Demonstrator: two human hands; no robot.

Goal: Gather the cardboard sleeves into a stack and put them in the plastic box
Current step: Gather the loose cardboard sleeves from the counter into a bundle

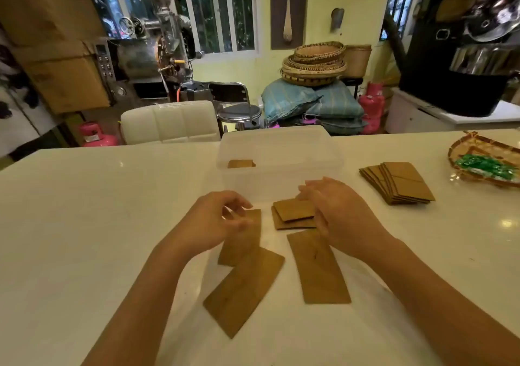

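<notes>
Several flat brown cardboard sleeves lie on the white table in front of the clear plastic box. My left hand hovers with curled fingers over the top end of one sleeve, touching it. A larger sleeve lies nearest me, and another sleeve lies to its right. My right hand rests flat, fingers apart, on the right edge of a small pile of sleeves. A fanned stack of sleeves sits further right. Some sleeves show inside the box.
A woven tray with green packets sits at the table's right edge. Behind the table stand a white padded chair, a metal stool, machines, baskets and pink gas cylinders.
</notes>
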